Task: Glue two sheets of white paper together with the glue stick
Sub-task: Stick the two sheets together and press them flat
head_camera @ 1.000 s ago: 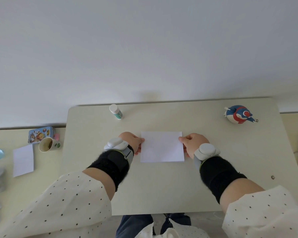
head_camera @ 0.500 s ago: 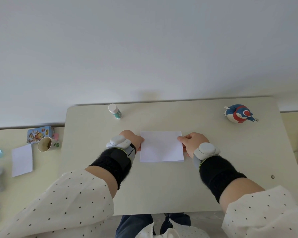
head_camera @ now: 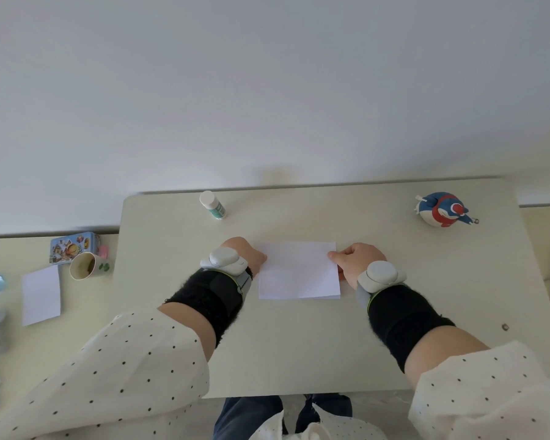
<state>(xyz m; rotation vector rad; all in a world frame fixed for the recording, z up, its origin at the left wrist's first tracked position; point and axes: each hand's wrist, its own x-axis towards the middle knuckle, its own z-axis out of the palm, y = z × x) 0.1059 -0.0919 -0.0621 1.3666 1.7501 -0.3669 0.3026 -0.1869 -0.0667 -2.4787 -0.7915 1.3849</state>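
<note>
The white rectangular paper sheets (head_camera: 298,270) lie flat in the middle of the pale cream tabletop (head_camera: 299,344), one stacked on the other; a second edge peeks out along the near and right sides, so the two are almost but not exactly aligned. The left hand (head_camera: 246,253) rests at the stack's left edge with its fingers curled and hidden under the knuckles, so I cannot tell whether it pinches the paper or only steadies it. The right hand (head_camera: 356,260) has its thumb and fingers closed on the right edge, seemingly gripping it. The small glue stick with a white cap and green label (head_camera: 212,204) stands capped near the far edge of the tabletop, well apart from both hands. Whether glue has been applied between the sheets cannot be seen. Judging by the capped stick and the stacked sheets, either gluing has yet to begin, or the sheets are being pressed together as the last step.
</note>
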